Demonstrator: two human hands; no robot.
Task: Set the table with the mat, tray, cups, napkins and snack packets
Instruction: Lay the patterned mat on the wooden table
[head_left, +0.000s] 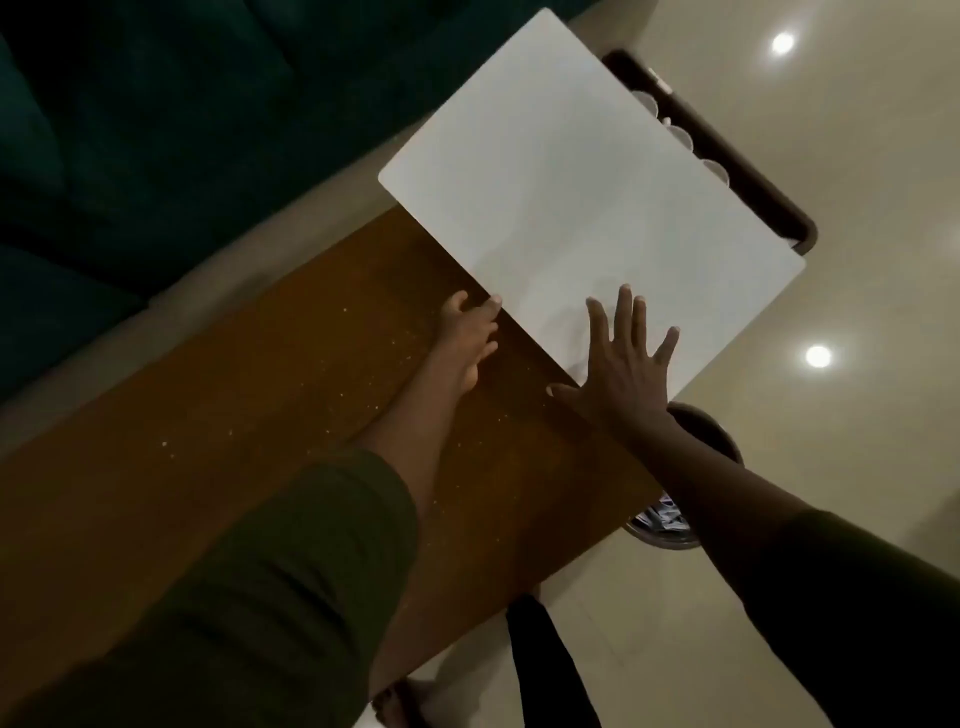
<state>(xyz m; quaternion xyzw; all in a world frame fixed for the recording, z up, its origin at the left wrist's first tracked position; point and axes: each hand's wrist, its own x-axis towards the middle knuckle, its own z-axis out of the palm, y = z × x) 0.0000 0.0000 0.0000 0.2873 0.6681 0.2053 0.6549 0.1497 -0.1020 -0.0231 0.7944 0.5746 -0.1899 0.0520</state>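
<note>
Brown table; perhaps a green sofa.

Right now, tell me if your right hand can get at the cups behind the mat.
Probably yes. The right hand lies flat and empty on the white mat, and nothing stands between it and the clear cups on the dark tray, though the mat partly hides them.

The wooden table lies wide open on the left, right up to the mat's near edge. Past the mat's far right edge, a dark tray of cups crowds in. A round basket sits tight against the table's right side.
</note>
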